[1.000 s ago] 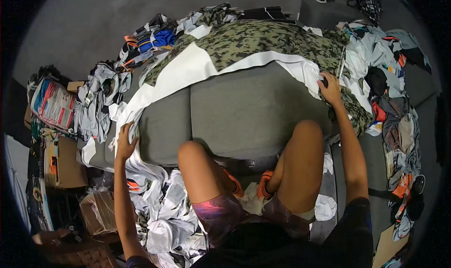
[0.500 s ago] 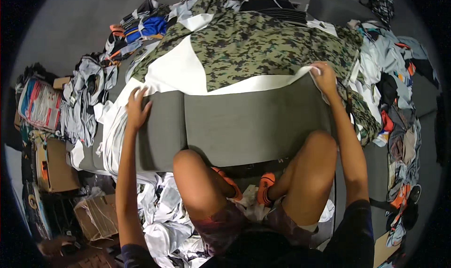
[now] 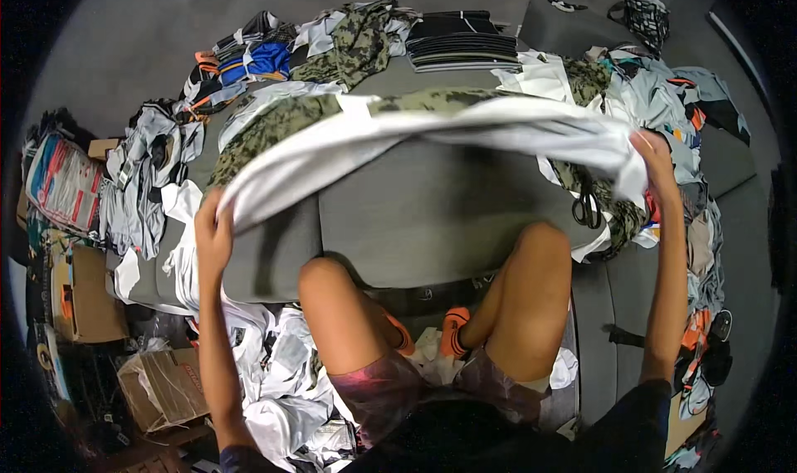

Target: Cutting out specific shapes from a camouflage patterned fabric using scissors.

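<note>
A wide piece of camouflage fabric (image 3: 432, 123) with a white underside stretches in an arch between my two hands, lifted off the grey cushioned surface (image 3: 398, 216). Its white side faces me, and a strip of green camouflage shows along the far edge. At the left end, my left hand (image 3: 214, 232) grips a corner between thumb and fingers. My right hand (image 3: 657, 166) pinches the opposite corner; the cloth beside it is smeared by motion. Black-handled scissors (image 3: 587, 212) lie below the right end of the cloth, next to another camouflage piece (image 3: 624, 217).
Folded dark fabric (image 3: 461, 46) is stacked at the far side. Heaps of grey and white cloth lie left (image 3: 149, 178) and right (image 3: 647, 87). Cardboard boxes (image 3: 166, 386) stand at lower left. White scraps (image 3: 282, 407) lie beside my legs.
Both hands have lifted the fabric from the cushion, and my right hand has moved outward to the right. My left hand, earlier spread on the cloth's edge, now grips it. The scissors have come into view.
</note>
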`<state>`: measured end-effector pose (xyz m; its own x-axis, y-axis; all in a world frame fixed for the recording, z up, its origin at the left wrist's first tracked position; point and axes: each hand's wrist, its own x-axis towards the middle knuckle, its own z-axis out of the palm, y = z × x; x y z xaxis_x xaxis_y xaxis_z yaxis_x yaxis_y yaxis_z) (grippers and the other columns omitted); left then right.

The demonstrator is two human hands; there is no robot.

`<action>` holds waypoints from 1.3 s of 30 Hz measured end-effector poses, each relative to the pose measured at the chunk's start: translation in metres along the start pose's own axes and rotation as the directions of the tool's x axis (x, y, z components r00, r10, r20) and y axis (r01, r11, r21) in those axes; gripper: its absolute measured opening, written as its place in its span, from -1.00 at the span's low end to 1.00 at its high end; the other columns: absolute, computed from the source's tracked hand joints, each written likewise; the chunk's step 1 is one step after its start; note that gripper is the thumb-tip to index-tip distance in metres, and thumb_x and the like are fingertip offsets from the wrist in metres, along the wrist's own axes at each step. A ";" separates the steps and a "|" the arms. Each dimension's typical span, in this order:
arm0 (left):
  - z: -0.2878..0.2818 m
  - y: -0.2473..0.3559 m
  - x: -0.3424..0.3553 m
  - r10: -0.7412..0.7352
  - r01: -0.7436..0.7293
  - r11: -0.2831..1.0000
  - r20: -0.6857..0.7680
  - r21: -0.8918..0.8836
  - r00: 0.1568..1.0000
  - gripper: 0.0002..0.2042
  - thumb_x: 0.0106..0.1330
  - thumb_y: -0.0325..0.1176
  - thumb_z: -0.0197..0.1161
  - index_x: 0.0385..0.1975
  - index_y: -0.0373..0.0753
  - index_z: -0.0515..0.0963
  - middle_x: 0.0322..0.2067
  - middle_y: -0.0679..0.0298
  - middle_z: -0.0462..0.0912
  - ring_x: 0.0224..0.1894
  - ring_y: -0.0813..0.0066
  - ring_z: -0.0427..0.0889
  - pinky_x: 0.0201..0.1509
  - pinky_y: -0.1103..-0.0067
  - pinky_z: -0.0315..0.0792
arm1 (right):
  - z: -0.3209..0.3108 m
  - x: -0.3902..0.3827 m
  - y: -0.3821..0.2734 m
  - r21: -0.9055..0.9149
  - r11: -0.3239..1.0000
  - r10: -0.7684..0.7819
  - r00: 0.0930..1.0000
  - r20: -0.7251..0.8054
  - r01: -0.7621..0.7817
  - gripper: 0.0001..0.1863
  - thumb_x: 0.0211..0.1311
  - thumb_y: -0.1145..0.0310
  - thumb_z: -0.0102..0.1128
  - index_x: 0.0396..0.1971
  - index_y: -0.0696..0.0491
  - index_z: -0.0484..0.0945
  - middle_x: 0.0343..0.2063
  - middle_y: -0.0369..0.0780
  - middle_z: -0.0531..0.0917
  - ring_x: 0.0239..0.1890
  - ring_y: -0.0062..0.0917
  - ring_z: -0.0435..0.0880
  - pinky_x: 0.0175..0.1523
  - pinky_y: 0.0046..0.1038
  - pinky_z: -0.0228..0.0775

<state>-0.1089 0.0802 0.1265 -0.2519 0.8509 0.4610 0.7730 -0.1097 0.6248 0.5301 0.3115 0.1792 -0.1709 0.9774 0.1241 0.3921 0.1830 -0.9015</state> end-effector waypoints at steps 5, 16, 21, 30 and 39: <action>-0.070 0.088 -0.056 -0.114 0.032 0.988 0.568 0.153 0.815 -0.69 -0.13 -0.39 0.35 -0.31 -0.28 0.58 -0.48 0.26 0.57 -0.55 0.43 0.41 -0.45 0.52 0.29 | -0.046 -0.095 -0.019 -0.124 0.984 0.146 0.981 0.130 -0.130 -0.75 -0.14 0.36 0.35 -0.45 0.14 0.55 -0.51 -0.30 0.53 -0.42 -0.64 0.40 -0.30 -0.60 0.26; -0.151 -0.037 0.148 -0.009 -0.052 0.708 0.082 0.704 0.997 -0.69 0.14 -0.43 0.05 -0.13 -0.35 0.55 -0.27 0.01 0.62 -0.30 0.08 0.59 -0.20 0.36 0.44 | 0.024 0.109 -0.124 -0.866 0.421 -0.214 0.958 0.192 0.268 -0.68 0.05 0.22 0.20 -0.28 0.15 0.49 -0.41 -0.19 0.55 -0.48 -0.42 0.48 -0.35 -0.41 0.34; -0.291 -0.026 0.246 0.253 0.019 0.706 -0.277 0.708 0.927 -0.67 0.22 -0.40 0.05 -0.05 -0.38 0.51 -0.16 0.01 0.62 -0.16 0.13 0.60 -0.09 0.44 0.43 | -0.063 0.168 -0.193 -0.933 0.313 -0.544 0.839 -0.022 0.179 -0.55 0.09 0.08 0.19 -0.12 0.09 0.47 -0.22 -0.15 0.59 -0.34 -0.35 0.53 -0.21 -0.30 0.35; -0.229 -0.014 0.136 0.175 -0.285 0.772 0.241 0.568 0.955 -0.64 -0.11 -0.66 0.14 -0.21 -0.38 0.53 -0.32 0.15 0.65 -0.37 0.30 0.56 -0.23 0.49 0.41 | -0.031 0.117 -0.118 -0.739 0.369 -0.638 0.732 0.240 0.564 -0.72 -0.05 0.29 0.16 -0.30 0.06 0.45 -0.58 -0.22 0.55 -0.58 -0.37 0.43 -0.42 -0.32 0.23; -0.294 0.029 0.007 -0.128 0.102 0.809 0.004 0.579 0.992 -0.75 0.19 -0.35 0.14 -0.22 -0.39 0.54 -0.22 0.10 0.57 -0.17 0.30 0.51 -0.01 0.46 0.36 | -0.177 0.056 -0.071 -0.528 0.754 -0.461 0.887 -0.003 0.390 -0.73 0.05 0.39 -0.06 -0.30 0.14 0.57 -0.33 -0.34 0.59 -0.28 -0.65 0.48 -0.09 -0.63 0.28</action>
<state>-0.2596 -0.0676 0.3330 -0.3463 0.8602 0.3744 0.9368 0.2956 0.1873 0.6532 0.3724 0.3234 -0.3295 0.7832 0.5273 0.7064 0.5750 -0.4128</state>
